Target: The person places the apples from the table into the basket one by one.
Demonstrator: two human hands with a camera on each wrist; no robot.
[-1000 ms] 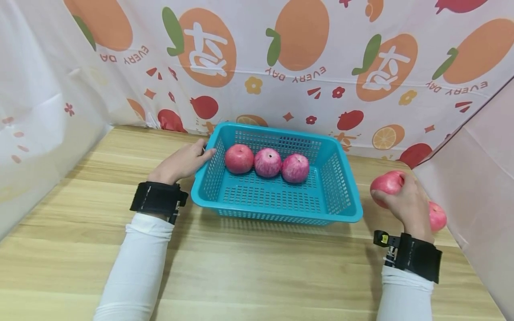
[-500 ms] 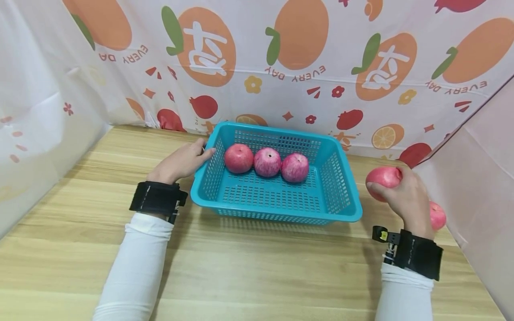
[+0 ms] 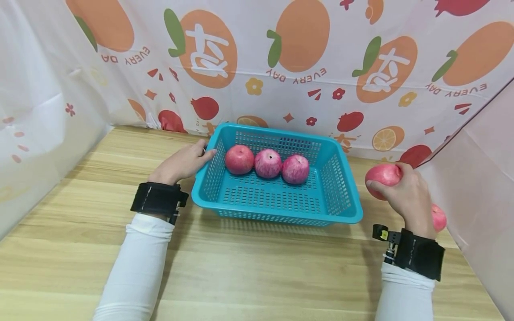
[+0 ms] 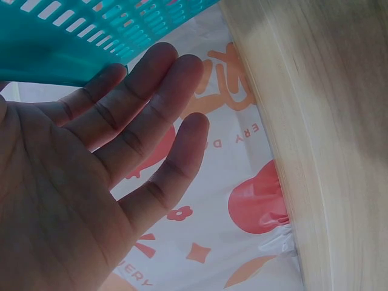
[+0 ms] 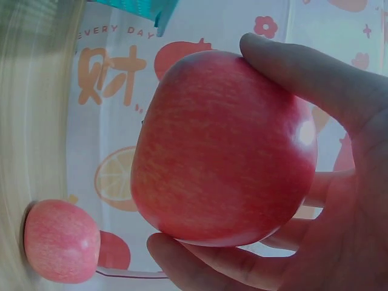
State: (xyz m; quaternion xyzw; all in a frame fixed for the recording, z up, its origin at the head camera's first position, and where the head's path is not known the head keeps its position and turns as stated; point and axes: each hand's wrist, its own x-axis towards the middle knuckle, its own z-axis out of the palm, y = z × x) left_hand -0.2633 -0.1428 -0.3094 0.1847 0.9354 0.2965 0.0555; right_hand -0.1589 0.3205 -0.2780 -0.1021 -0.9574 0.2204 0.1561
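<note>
My left hand (image 3: 176, 165) holds the left rim of a blue-green plastic basket (image 3: 273, 211), thumb over the edge. In the left wrist view the outer fingers (image 4: 148, 121) extend below the basket's side, and the thumb is mostly hidden. Three red apples sit in a row inside: a smooth left apple (image 3: 239, 159), a streaked middle apple (image 3: 267, 163) and a streaked right apple (image 3: 295, 169). To the basket's right, my right hand (image 3: 411, 194) grips a red apple (image 5: 224, 151) between thumb and fingers. Another apple (image 3: 439, 218) is partly hidden behind that wrist.
The basket stands on a wood-grain table (image 3: 257, 272). Behind it hangs a white curtain (image 3: 253, 40) printed with fruit, and a pale side wall (image 3: 470, 178) borders the table at the right. The table extends in front of the basket.
My right hand has shifted slightly up and to the left with the apple, mostly in the first half second. The left hand and the basket stay in place.
</note>
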